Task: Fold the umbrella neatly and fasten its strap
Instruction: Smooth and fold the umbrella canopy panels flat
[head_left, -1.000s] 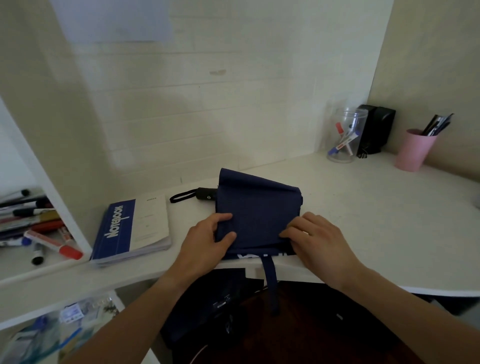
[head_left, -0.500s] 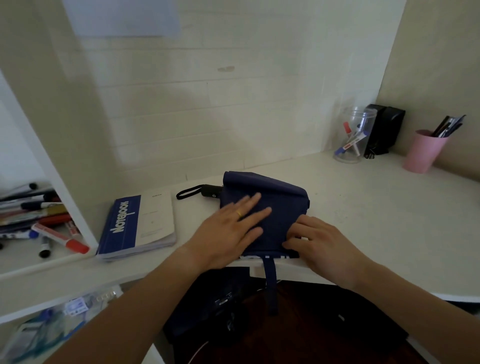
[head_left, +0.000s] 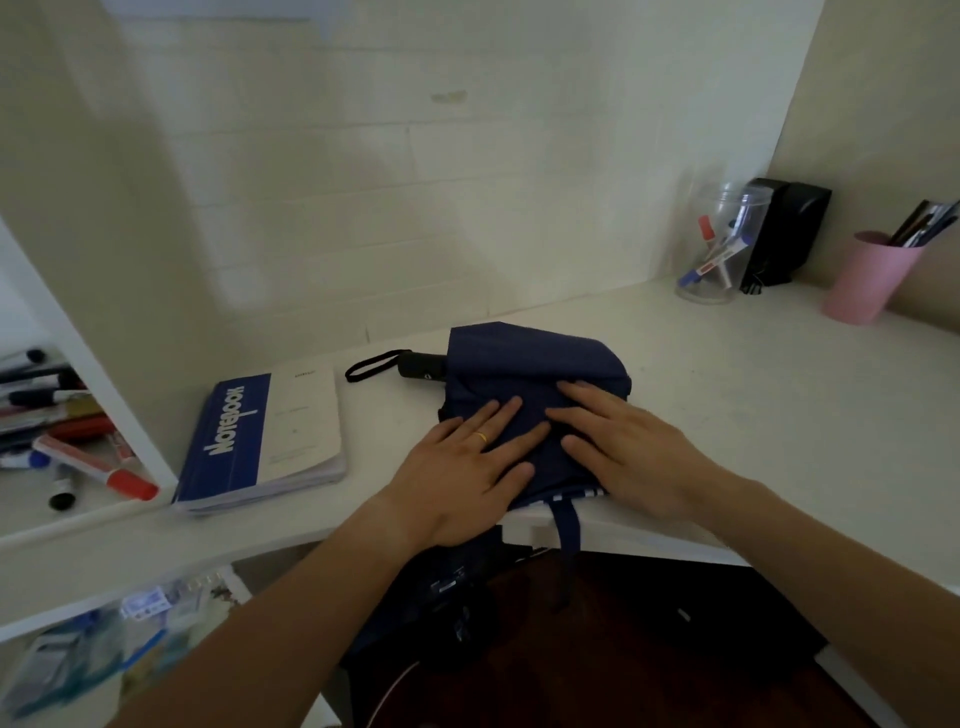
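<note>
On the white desk (head_left: 727, 395), near its front edge, the navy umbrella (head_left: 524, 364) lies collapsed with its canopy folded into a flat pad, handle pointing left toward a notebook (head_left: 270, 441). I judge the folding to be well along but not finished: the cloth is flattened rather than rolled tight, and the strap (head_left: 569, 540) hangs loose over the desk edge, unfastened. My left hand (head_left: 462, 483) lies palm down on the near left part of the cloth, fingers straight and spread, gripping nothing. My right hand (head_left: 623, 457) presses flat beside it, fingers extended toward the middle of the fold, likewise holding nothing. Both forearms reach in from below. Rolling and closing the strap remain.
</note>
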